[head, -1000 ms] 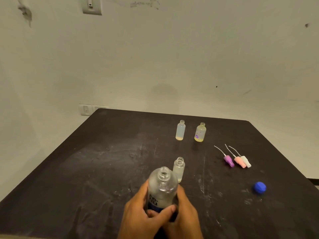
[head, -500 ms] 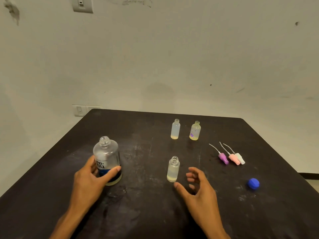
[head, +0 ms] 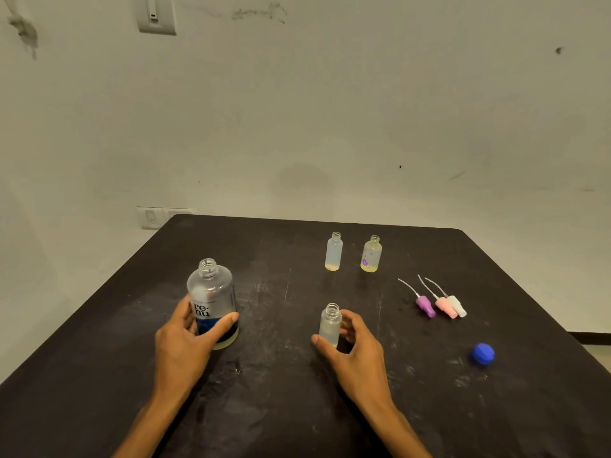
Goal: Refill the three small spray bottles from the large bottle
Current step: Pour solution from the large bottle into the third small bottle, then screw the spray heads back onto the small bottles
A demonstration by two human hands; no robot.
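Note:
The large clear bottle (head: 211, 300), uncapped, with a blue label and a little liquid at the bottom, stands on the black table (head: 99, 342) at the left. My left hand (head: 185, 338) grips its lower half. A small frosted spray bottle (head: 330, 325), open at the top, stands near the middle, and my right hand (head: 355, 348) curls round it, thumb on its left and fingers behind its right side. Two more open small bottles stand farther back: a plain one (head: 334, 252) and one with a purple flower (head: 371, 254).
Three spray heads with dip tubes, purple (head: 426, 305), pink (head: 444, 306) and white (head: 459, 305), lie side by side at the right. A blue cap (head: 483, 353) lies near the right edge. The wall rises just behind the table's far edge.
My left hand carried the large bottle from the near middle to the left and set it down. My right hand let go of it and closed round the near small bottle.

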